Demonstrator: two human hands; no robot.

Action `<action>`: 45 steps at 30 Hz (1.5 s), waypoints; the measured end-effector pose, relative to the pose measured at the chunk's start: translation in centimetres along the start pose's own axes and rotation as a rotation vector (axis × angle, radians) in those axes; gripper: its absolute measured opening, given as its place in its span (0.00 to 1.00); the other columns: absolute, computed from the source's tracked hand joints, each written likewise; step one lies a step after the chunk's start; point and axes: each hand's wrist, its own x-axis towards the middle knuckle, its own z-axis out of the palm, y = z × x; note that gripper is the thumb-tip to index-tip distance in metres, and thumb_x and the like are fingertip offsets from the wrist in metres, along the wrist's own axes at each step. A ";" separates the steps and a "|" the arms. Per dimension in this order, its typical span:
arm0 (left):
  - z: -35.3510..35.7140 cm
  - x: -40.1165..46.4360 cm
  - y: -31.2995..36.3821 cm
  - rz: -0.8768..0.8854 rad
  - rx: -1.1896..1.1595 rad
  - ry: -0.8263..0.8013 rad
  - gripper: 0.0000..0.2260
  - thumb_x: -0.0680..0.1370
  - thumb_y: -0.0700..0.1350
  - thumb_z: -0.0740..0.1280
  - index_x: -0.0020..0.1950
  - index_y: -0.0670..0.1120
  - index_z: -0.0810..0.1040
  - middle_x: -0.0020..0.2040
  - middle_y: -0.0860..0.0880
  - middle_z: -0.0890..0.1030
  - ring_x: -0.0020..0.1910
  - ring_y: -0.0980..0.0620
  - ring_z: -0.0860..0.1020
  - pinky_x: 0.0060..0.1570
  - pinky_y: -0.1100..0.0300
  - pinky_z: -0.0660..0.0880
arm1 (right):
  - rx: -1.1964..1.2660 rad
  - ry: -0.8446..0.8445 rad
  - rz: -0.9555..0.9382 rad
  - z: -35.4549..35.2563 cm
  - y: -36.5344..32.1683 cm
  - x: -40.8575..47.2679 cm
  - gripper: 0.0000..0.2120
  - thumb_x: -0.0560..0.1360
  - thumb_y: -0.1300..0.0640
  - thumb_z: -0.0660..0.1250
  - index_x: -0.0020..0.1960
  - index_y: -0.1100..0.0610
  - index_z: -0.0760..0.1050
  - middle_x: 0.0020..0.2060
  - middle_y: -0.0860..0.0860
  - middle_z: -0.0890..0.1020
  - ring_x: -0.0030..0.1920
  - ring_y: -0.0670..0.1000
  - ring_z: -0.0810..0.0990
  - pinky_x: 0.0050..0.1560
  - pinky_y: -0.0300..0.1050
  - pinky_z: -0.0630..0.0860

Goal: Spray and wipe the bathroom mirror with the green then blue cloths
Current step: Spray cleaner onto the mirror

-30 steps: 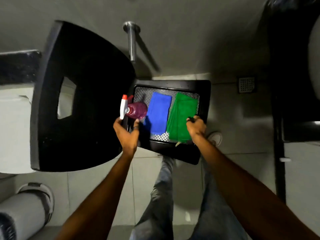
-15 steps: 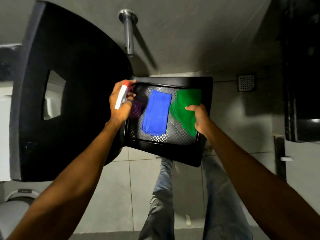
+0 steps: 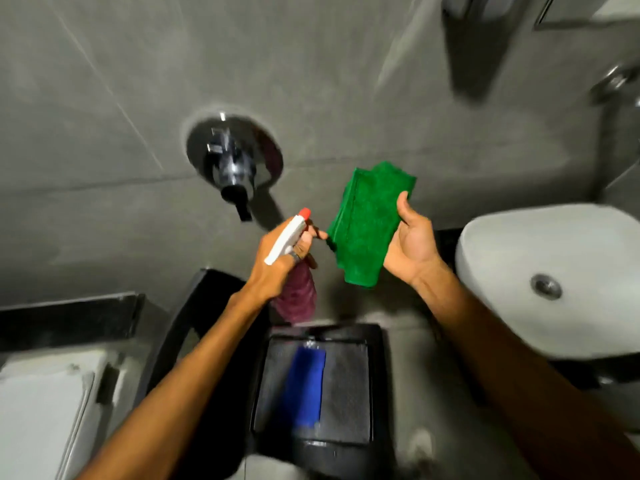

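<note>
A spray bottle (image 3: 294,265) is gripped in the left hand (image 3: 277,268), the fingers (image 3: 304,245) wrapped around its neck just below the white trigger head, whose red nozzle tip points up and away. The bottle's purple body hangs down below the fist. Close beside it, to the right, a folded green cloth (image 3: 367,223) is held in the right hand (image 3: 412,244): the palm is turned upward, the thumb is laid against the cloth's right edge, and the remaining fingers are hidden behind the fabric, pinching it. The cloth is raised in front of a grey tiled wall (image 3: 104,98), and its lower corner hangs free.

Lower down, between the two forearms, a black tray (image 3: 377,341) is seen, blurred. A folded blue cloth (image 3: 304,386) lies flat on its left half, while the grey lining on the right half is bare. On the wall above the left hand, a round chrome tap fitting (image 3: 233,157) with a dark handle is mounted. At the right edge, a white basin (image 3: 554,258) with a metal drain is seen.
</note>
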 end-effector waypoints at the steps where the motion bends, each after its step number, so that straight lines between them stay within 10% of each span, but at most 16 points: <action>1: 0.2 1.0 2.6 0.050 -0.032 0.006 0.11 0.82 0.39 0.64 0.63 0.39 0.78 0.50 0.40 0.84 0.38 0.58 0.85 0.34 0.63 0.82 | -0.021 -0.048 -0.041 1.6 -2.1 -0.6 0.28 0.81 0.39 0.55 0.67 0.58 0.78 0.65 0.57 0.80 0.67 0.59 0.78 0.67 0.62 0.74; 15: 0.8 9.2 30.4 0.411 -0.126 -0.163 0.10 0.82 0.54 0.62 0.56 0.58 0.83 0.38 0.47 0.84 0.34 0.37 0.81 0.29 0.51 0.82 | -0.236 -0.369 -0.482 22.2 -23.3 -5.8 0.32 0.80 0.37 0.54 0.73 0.59 0.70 0.70 0.59 0.76 0.70 0.62 0.74 0.68 0.65 0.71; 25: 1.0 9.0 30.1 0.250 -0.090 -0.239 0.18 0.82 0.58 0.64 0.68 0.50 0.79 0.39 0.40 0.83 0.29 0.38 0.80 0.30 0.51 0.81 | -0.254 -0.366 -0.562 26.2 -28.6 -7.9 0.30 0.81 0.37 0.52 0.63 0.57 0.79 0.65 0.58 0.80 0.67 0.61 0.77 0.64 0.63 0.74; 29: 1.2 8.2 28.5 0.187 -0.005 -0.236 0.22 0.82 0.59 0.63 0.56 0.41 0.81 0.43 0.39 0.87 0.24 0.39 0.79 0.32 0.52 0.81 | -0.260 -0.343 -0.549 25.5 -29.1 -7.9 0.30 0.81 0.37 0.51 0.67 0.58 0.76 0.68 0.59 0.77 0.70 0.61 0.74 0.68 0.63 0.71; 33: 1.4 8.6 28.5 0.241 -0.063 -0.171 0.17 0.83 0.58 0.63 0.66 0.51 0.79 0.39 0.41 0.85 0.26 0.39 0.80 0.31 0.51 0.81 | -0.282 -0.343 -0.540 24.9 -29.3 -7.3 0.31 0.81 0.36 0.51 0.70 0.59 0.73 0.71 0.60 0.74 0.71 0.62 0.73 0.70 0.64 0.69; 36: 2.0 9.0 29.9 0.369 -0.128 -0.099 0.10 0.81 0.59 0.64 0.55 0.63 0.84 0.40 0.44 0.86 0.29 0.40 0.80 0.31 0.52 0.81 | -0.284 -0.341 -0.550 24.5 -29.5 -6.7 0.30 0.81 0.37 0.51 0.66 0.58 0.77 0.68 0.59 0.78 0.70 0.61 0.74 0.68 0.64 0.72; 41: 2.8 9.3 30.8 0.423 -0.173 0.001 0.13 0.83 0.54 0.64 0.55 0.48 0.84 0.40 0.46 0.85 0.34 0.40 0.83 0.31 0.49 0.82 | -0.294 -0.345 -0.556 23.9 -29.5 -6.4 0.30 0.81 0.37 0.51 0.63 0.57 0.79 0.62 0.58 0.82 0.68 0.61 0.76 0.67 0.63 0.73; 45: 2.8 8.0 29.4 0.390 -0.106 -0.046 0.11 0.81 0.57 0.64 0.49 0.62 0.86 0.40 0.46 0.85 0.30 0.38 0.82 0.32 0.50 0.82 | -0.296 -0.316 -0.537 22.7 -28.6 -6.1 0.30 0.81 0.37 0.52 0.57 0.56 0.84 0.61 0.58 0.83 0.64 0.60 0.79 0.65 0.63 0.74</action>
